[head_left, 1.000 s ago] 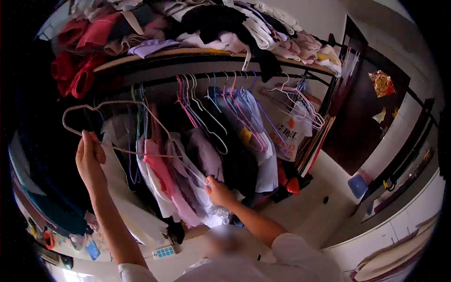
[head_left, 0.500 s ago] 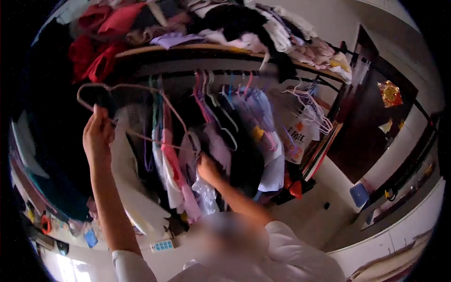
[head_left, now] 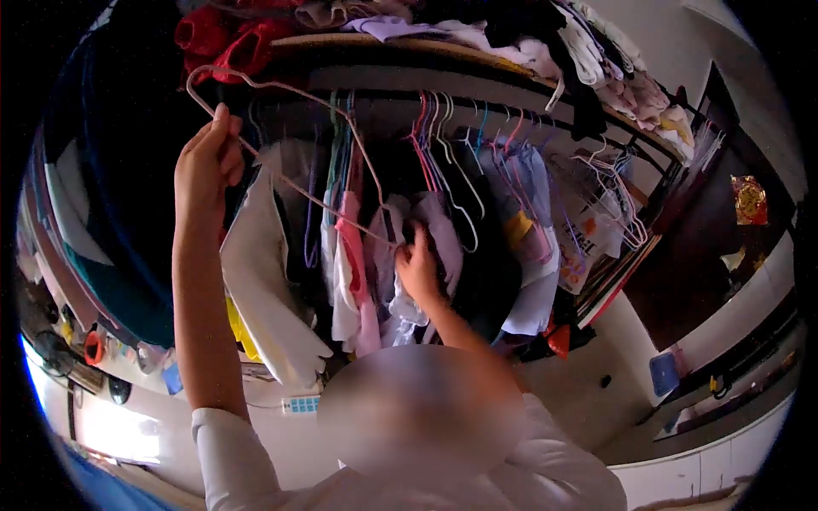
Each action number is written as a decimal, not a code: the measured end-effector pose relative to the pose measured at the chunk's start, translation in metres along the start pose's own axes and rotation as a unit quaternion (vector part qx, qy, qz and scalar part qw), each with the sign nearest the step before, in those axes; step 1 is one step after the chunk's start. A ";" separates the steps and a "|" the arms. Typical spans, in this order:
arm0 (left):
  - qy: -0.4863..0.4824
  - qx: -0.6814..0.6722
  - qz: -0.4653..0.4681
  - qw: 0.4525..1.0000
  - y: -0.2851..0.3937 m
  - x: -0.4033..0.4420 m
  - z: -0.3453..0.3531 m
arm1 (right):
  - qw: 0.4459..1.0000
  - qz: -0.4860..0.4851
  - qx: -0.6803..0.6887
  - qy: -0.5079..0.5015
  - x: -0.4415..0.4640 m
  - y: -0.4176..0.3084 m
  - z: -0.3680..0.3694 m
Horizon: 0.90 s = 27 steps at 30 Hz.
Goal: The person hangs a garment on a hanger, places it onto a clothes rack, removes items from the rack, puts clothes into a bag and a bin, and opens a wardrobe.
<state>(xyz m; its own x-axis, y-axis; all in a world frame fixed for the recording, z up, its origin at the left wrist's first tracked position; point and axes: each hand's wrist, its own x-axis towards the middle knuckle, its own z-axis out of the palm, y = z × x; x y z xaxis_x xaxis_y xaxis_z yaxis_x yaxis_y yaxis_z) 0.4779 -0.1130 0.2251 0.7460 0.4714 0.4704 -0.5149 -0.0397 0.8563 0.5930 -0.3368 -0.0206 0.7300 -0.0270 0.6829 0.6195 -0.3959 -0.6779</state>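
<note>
My left hand (head_left: 209,157) is raised at the left, its fingers closed on the hook end of a pinkish-brown clothes hanger (head_left: 365,162). The hanger slants down to the right, in front of the hung clothes. At its lower corner is my right hand (head_left: 417,268), with bent fingers beside a pale mauve garment (head_left: 388,255). Whether those fingers grip the cloth, the hanger's corner or both is hard to make out. White lacy cloth (head_left: 406,311) hangs just below that hand. A blurred patch hides part of my right forearm.
Behind my hands, a rail (head_left: 392,94) carries several coloured hangers and clothes. Above it, a shelf (head_left: 477,53) bears heaped clothing. A white garment (head_left: 260,264) hangs at the left. Bare hangers (head_left: 626,204) hang at the right, near a dark door (head_left: 690,289).
The view has shifted, so the rack sits higher and farther right in the picture. Both hands keep to the hanger, which also appears higher. The mauve cloth stays by my right hand.
</note>
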 end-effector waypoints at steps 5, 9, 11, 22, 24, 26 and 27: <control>-0.018 -0.047 -0.036 0.998 0.001 0.002 -0.007 | 0.973 0.023 -0.161 -0.165 0.008 0.064 0.022; -0.032 -0.059 -0.009 0.998 -0.010 -0.005 -0.005 | 0.956 0.095 -0.105 -0.259 -0.025 0.046 0.009; -0.046 0.012 0.002 0.999 -0.023 -0.014 -0.009 | 0.903 0.207 -0.030 -0.377 -0.041 0.014 -0.018; -0.072 0.011 0.099 0.992 -0.051 -0.050 0.008 | 0.851 0.315 0.192 -0.375 -0.105 -0.062 -0.221; -0.055 0.030 0.138 0.988 -0.031 -0.039 0.016 | 0.848 0.359 0.159 -0.357 -0.123 -0.052 -0.229; -0.044 0.034 0.145 0.988 -0.011 -0.038 0.031 | 0.880 0.348 0.099 -0.309 -0.139 -0.047 -0.226; -0.079 0.023 0.157 0.984 -0.010 -0.039 0.039 | 0.861 0.360 0.176 -0.312 -0.126 -0.066 -0.215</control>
<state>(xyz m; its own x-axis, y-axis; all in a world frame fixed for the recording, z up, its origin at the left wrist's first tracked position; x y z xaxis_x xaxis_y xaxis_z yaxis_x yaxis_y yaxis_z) 0.4702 -0.1650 0.2068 0.6116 0.2867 0.7374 -0.7136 -0.2027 0.6706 0.3980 -0.5041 -0.0032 0.9062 0.3941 -0.1533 -0.0890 -0.1765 -0.9803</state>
